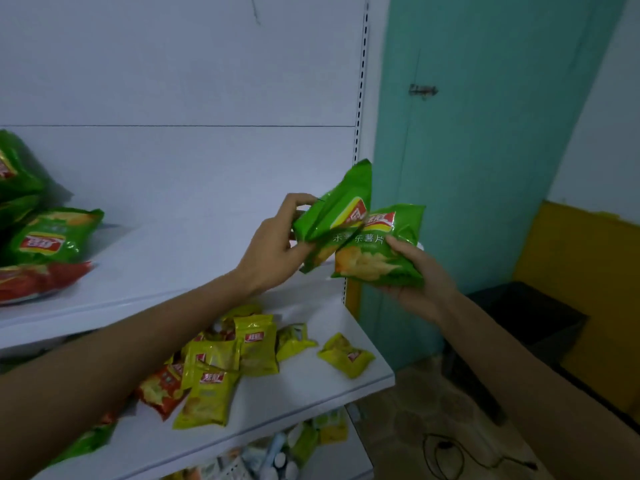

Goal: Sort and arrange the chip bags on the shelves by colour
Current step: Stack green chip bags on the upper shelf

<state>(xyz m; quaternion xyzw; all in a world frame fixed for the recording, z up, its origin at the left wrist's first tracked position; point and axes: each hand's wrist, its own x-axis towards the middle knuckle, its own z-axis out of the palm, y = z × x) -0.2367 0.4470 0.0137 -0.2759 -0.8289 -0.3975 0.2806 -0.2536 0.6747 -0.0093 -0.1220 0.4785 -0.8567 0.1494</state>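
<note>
A teal door (467, 133) stood right of the shelves, with a black bin (530, 320) and a cable (450, 455) on the floor. On the upper shelf (173, 258), green bags (55, 237) lay over a red bag (38, 278). The left forearm hid part of the yellow bags (239, 355) heaped on the lower shelf (304, 393). Off the upper shelf's right end, the left hand (277, 244) pinched a tilted bag (332, 209) and the right hand (415, 278) gripped a front bag (381, 258) overlapping it. Both were glossy green, crinkled, with red logos.
</note>
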